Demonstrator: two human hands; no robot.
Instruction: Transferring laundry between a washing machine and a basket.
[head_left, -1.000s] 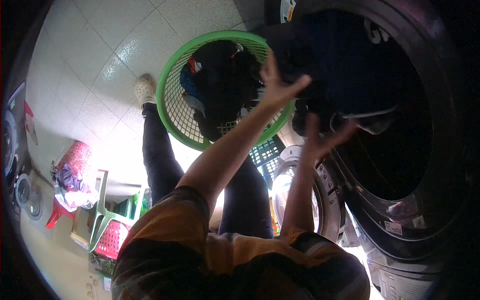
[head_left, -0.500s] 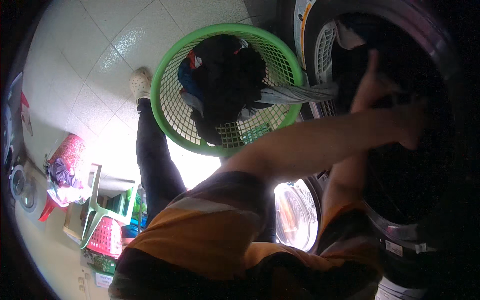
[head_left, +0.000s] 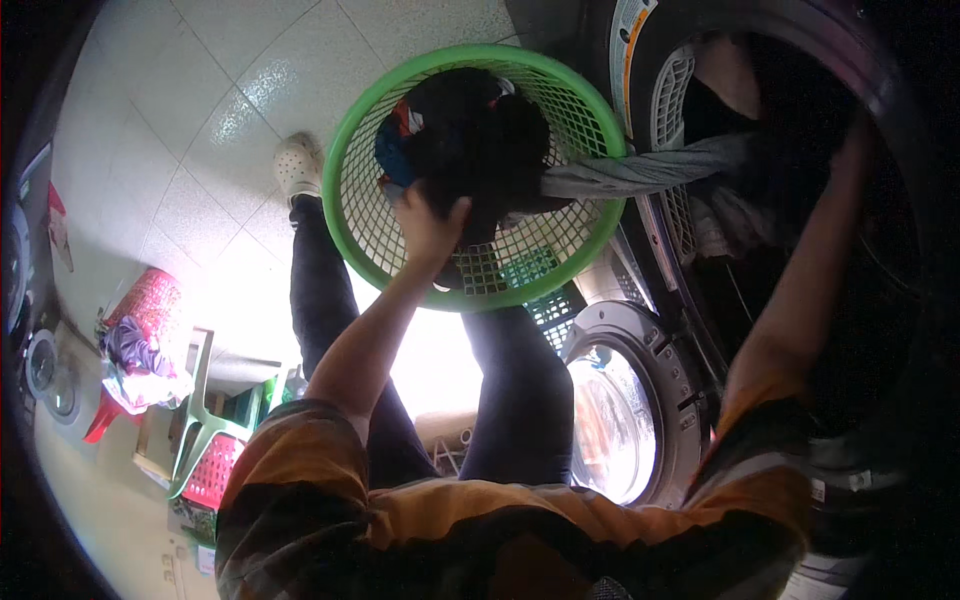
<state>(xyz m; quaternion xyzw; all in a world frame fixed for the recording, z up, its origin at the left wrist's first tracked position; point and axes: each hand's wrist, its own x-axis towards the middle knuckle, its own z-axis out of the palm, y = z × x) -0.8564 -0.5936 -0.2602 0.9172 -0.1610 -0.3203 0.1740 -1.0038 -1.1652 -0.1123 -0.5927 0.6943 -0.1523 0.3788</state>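
A green-rimmed laundry basket [head_left: 350, 240] holds a dark heap of clothes [head_left: 475, 130], with bits of blue, red and white showing. Over its right side my left hand [head_left: 430, 228] does not reach; it rests at the heap's near-left part, thumb and fingers apart. A twisted grey cloth [head_left: 650, 172] stretches from the basket across the rim into the dark opening of a front-loading machine [head_left: 648, 55]. My right hand [head_left: 855, 145] is deep inside that opening near its far right side. Shadow hides its fingers and anything in them.
A round glass machine door [head_left: 615, 425] hangs open below the basket. At the left are a red basket [head_left: 150, 300] with clothes, a pale green plastic stool [head_left: 200, 430] and a pink basket [head_left: 212, 472]. My foot in a beige clog [head_left: 297, 165] stands on the tiles.
My left hand has left the machine's opening and come down to the clothes in the basket. My right hand has gone farther into the opening. The grey cloth extends farther into the machine.
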